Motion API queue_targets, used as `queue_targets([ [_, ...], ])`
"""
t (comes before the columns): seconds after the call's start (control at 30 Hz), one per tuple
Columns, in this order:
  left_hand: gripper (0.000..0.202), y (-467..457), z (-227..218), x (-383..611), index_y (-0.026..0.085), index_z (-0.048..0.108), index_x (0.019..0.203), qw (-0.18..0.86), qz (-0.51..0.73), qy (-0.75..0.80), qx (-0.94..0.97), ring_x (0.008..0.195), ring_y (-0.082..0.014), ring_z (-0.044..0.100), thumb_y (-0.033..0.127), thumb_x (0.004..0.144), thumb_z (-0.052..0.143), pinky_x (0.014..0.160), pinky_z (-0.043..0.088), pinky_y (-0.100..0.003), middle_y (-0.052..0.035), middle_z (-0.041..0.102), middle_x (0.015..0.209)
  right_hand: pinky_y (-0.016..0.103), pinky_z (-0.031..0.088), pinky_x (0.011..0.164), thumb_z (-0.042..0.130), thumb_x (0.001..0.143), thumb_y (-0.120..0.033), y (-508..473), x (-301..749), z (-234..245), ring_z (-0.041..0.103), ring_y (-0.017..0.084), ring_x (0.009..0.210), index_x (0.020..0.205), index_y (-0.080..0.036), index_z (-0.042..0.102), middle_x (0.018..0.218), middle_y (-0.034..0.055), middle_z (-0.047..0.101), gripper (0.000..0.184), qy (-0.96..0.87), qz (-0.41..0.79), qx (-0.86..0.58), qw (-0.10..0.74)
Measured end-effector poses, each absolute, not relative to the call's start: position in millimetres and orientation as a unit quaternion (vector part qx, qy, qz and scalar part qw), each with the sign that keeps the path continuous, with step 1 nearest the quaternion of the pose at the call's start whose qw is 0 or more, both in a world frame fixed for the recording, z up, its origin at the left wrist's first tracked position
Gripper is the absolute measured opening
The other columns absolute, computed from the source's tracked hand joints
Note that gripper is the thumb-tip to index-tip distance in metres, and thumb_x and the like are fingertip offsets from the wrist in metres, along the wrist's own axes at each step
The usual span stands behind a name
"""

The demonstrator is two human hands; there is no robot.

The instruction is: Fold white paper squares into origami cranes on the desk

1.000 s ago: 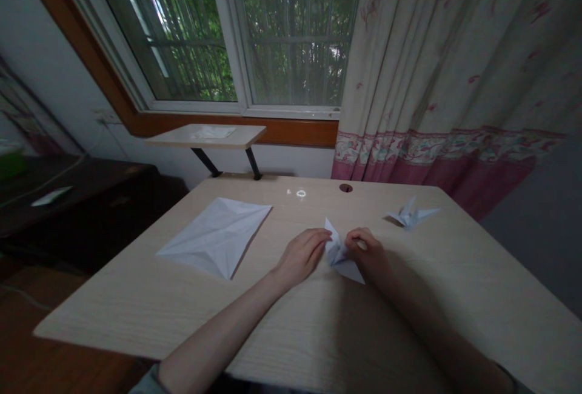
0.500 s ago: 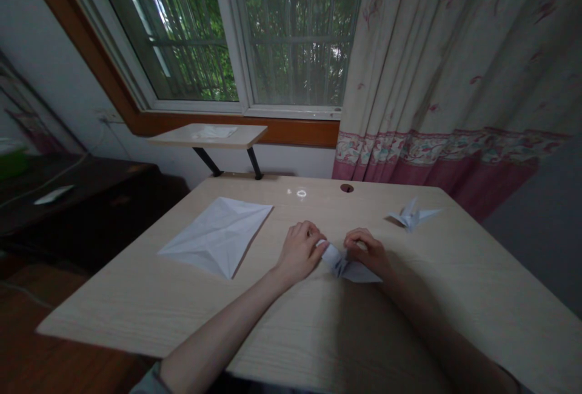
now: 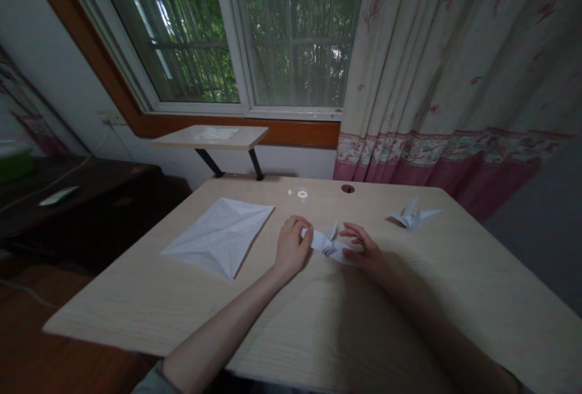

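A pale wood counter (image 3: 113, 303) fills the view below a window (image 3: 291, 36) and a long floral curtain (image 3: 436, 66), with a small wall shelf (image 3: 209, 134) beyond its far edge. On the counter, a flat creased sheet (image 3: 218, 236) lies to the left and a small paper bird (image 3: 413, 216) to the right. A narrow folded paper (image 3: 328, 243) rests on the wood between them. The left grip (image 3: 293, 245) is narrow, its curled fingers pinching the paper's left end. The right grip (image 3: 366, 250) is wide, with its fingers spread above and below the paper's right end; whether they touch it is hard to tell. Working low against the wood steadies the paper, and a light pinch spares its folds. The left hand sits near the sheet's corner, so room is tight there. More bare counter lies toward the bird and the near edge.
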State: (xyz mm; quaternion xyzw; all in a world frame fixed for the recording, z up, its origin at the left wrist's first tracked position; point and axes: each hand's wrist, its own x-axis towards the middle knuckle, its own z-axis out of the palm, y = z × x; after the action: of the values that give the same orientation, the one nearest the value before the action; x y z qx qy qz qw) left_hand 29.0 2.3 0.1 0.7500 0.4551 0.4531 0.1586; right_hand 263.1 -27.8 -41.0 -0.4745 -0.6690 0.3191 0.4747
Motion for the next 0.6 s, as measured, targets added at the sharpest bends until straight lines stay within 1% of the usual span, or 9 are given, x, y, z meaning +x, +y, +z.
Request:
queue_targets([
  [0.07,0.015,1.2,0.4,29.3,0.019,0.059,0.084,0.16,0.464,0.452,0.745,0.095,-0.0235,0.057,0.023,0.094,0.049,0.087,0.045,-0.038,-0.0071,0.061,0.097,0.044,0.049,0.09,0.067,0.083,-0.048,-29.2,262.0,-37.5,0.063,0.028,0.107,0.132,-0.026,0.049,0.115,0.0101,0.068,0.056,-0.661,0.331,-0.479,0.474],
  [0.13,0.018,-0.1,0.5,29.7,0.019,0.059,0.082,0.158,0.473,0.449,0.741,0.094,-0.023,0.057,0.025,0.095,0.048,0.086,0.045,-0.037,-0.0067,0.061,0.096,0.038,0.052,0.078,0.066,0.083,-0.048,-30.8,261.4,-32.4,0.067,0.025,0.089,0.127,-0.025,0.051,0.098,0.0067,0.071,0.052,-0.654,0.355,-0.48,0.463],
  [0.2,0.021,-1.4,0.4,29.9,0.02,0.058,0.08,0.152,0.477,0.445,0.743,0.094,-0.0226,0.058,0.028,0.096,0.047,0.086,0.045,-0.036,-0.0065,0.062,0.096,0.033,0.051,0.069,0.068,0.081,-0.048,-32.2,261.3,-26.6,0.066,0.021,0.074,0.121,-0.023,0.053,0.082,0.0017,0.069,0.049,-0.649,0.373,-0.479,0.459],
  [0.23,0.022,-1.9,0.5,29.8,0.02,0.058,0.08,0.148,0.479,0.442,0.744,0.095,-0.0225,0.058,0.029,0.097,0.046,0.086,0.044,-0.037,-0.0064,0.062,0.096,0.032,0.05,0.066,0.069,0.08,-0.048,-32.8,261.4,-23.8,0.065,0.02,0.07,0.119,-0.023,0.054,0.077,-0.0001,0.067,0.048,-0.645,0.378,-0.476,0.464],
  [0.37,0.022,-3.8,1.3,28.4,0.02,0.057,0.085,0.141,0.489,0.434,0.744,0.096,-0.0221,0.058,0.03,0.099,0.043,0.087,0.044,-0.037,-0.0069,0.062,0.1,0.031,0.05,0.064,0.076,0.074,-0.049,-33.5,261.9,-15.2,0.064,0.02,0.068,0.115,-0.022,0.056,0.073,-0.0023,0.065,0.053,-0.611,0.392,-0.457,0.515],
  [0.47,0.023,-4.7,3.0,27.5,0.02,0.057,0.086,0.144,0.494,0.422,0.746,0.096,-0.0224,0.057,0.032,0.099,0.042,0.087,0.044,-0.038,-0.0077,0.061,0.1,0.031,0.05,0.065,0.077,0.074,-0.05,-32.3,265.0,-12.5,0.064,0.02,0.068,0.114,-0.021,0.058,0.07,-0.002,0.065,0.053,-0.589,0.381,-0.46,0.544],
  [0.5,0.023,-4.7,3.7,27.6,0.02,0.057,0.086,0.149,0.499,0.417,0.745,0.097,-0.0224,0.057,0.032,0.099,0.042,0.087,0.044,-0.038,-0.0081,0.061,0.101,0.031,0.05,0.064,0.076,0.075,-0.051,-31.6,267.1,-11.8,0.063,0.02,0.068,0.114,-0.02,0.059,0.07,-0.0018,0.065,0.053,-0.582,0.38,-0.464,0.549],
  [0.6,0.027,-3.4,6.1,30.2,0.019,0.056,0.083,0.202,0.513,0.389,0.738,0.099,-0.0216,0.058,0.036,0.1,0.042,0.088,0.046,-0.036,-0.0086,0.06,0.102,0.028,0.047,0.057,0.08,0.07,-0.053,-28.6,276.1,-8.4,0.061,0.018,0.063,0.113,-0.02,0.06,0.067,-0.0021,0.064,0.058,-0.549,0.389,-0.466,0.573],
])
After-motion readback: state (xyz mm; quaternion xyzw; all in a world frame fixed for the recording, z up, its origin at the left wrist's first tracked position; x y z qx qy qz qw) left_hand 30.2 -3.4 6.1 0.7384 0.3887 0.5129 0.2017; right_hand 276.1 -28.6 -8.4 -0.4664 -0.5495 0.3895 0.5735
